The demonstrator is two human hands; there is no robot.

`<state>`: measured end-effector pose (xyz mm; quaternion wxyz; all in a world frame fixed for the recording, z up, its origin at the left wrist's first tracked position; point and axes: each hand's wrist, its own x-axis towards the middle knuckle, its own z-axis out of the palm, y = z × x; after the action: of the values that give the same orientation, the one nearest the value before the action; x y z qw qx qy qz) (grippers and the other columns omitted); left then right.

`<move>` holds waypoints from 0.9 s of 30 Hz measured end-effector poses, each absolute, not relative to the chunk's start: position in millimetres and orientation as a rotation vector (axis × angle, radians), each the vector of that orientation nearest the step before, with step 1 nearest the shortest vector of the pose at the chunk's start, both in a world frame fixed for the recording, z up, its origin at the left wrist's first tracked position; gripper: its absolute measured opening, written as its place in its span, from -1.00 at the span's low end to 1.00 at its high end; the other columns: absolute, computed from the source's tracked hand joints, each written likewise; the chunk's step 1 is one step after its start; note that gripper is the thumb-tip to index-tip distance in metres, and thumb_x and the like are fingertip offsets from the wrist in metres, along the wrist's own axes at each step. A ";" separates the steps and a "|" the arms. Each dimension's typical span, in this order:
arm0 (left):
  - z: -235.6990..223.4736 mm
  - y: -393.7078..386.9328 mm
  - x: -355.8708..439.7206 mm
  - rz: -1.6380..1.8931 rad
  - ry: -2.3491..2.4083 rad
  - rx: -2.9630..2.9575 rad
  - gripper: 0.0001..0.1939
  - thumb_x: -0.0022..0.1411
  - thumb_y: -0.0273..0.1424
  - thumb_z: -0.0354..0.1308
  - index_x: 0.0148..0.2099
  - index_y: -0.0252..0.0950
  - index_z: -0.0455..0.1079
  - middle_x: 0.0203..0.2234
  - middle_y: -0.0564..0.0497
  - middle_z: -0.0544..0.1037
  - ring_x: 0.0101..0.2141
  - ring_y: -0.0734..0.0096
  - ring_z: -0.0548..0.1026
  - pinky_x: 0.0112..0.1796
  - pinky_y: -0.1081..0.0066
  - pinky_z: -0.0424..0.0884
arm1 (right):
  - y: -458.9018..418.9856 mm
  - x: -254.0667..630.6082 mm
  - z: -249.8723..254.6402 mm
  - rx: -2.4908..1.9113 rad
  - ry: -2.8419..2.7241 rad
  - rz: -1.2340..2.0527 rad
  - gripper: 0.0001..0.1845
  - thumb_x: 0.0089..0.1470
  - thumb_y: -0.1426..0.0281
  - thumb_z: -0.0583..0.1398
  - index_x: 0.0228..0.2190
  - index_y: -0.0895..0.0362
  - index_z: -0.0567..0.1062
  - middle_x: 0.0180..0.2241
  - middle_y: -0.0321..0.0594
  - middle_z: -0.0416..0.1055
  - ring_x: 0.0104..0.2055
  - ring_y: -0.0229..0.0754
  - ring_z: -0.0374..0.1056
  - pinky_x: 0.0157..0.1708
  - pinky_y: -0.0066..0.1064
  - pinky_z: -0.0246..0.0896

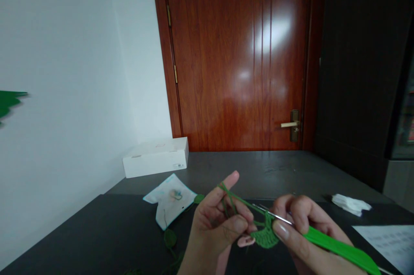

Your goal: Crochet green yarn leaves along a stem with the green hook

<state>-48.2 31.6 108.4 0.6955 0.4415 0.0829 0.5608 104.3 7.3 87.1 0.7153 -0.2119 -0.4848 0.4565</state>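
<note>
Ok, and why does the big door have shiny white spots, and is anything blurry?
In the head view, the glossy door throws back light as glare, brightest at its upper right; the printed paper is too blurry to read; the table looks dark beside the pale wall.

White box [155, 158] against the wall [80, 59]; closed brown door [226, 59] behind the table [252, 171].

Dark desk [123, 227]: white box [155, 160], pale blue-edged pouch [174, 197], green crocheted leaves [170, 238], crumpled white tissue [351, 204], printed sheet [388, 242] at right.
</note>
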 end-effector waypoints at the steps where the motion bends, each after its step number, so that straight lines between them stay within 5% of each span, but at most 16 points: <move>1: 108.5 32.1 -47.6 1.265 0.211 0.983 -0.46 -0.04 -0.49 0.42 0.01 -0.01 0.47 -0.51 0.12 0.59 -0.54 0.62 0.50 -0.53 0.66 0.36 | 7.9 104.9 87.7 -0.464 -1.086 1.006 -0.77 -0.04 0.45 0.34 -0.58 0.06 0.40 -0.49 -0.37 0.36 -0.44 -0.28 0.31 -0.41 -0.49 0.37; 11: 109.0 30.4 -43.3 1.282 0.291 1.000 -0.45 -0.03 -0.56 0.40 0.02 -0.10 0.48 -0.52 0.05 0.60 -0.53 0.60 0.47 -0.46 0.60 0.39 | 7.4 105.9 89.6 -0.481 -1.094 0.842 -0.76 -0.05 0.45 0.35 -0.58 0.06 0.39 -0.49 -0.37 0.39 -0.44 -0.31 0.34 -0.42 -0.57 0.36; 21: 117.9 18.7 -53.4 1.391 0.416 1.196 -0.43 0.07 -0.52 0.32 0.11 0.03 0.39 -0.35 0.08 0.52 -0.49 0.61 0.40 -0.46 0.56 0.36 | 11.1 104.9 89.6 -0.490 -1.174 0.696 -0.74 -0.02 0.50 0.33 -0.58 0.05 0.36 -0.47 -0.38 0.40 -0.43 -0.31 0.35 -0.42 -0.58 0.36; 27: 121.2 24.4 -61.8 1.209 0.357 1.167 -0.44 0.05 -0.52 0.32 0.11 -0.11 0.40 -0.37 0.04 0.54 -0.50 0.60 0.41 -0.46 0.55 0.32 | 8.2 105.3 88.6 -0.506 -1.154 0.684 -0.74 -0.03 0.49 0.33 -0.58 0.06 0.36 -0.47 -0.36 0.40 -0.43 -0.29 0.36 -0.44 -0.56 0.36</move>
<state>-61.8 24.4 121.2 0.6532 0.5142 0.1572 0.5331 105.3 8.2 88.6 0.7539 -0.2320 -0.5289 0.3133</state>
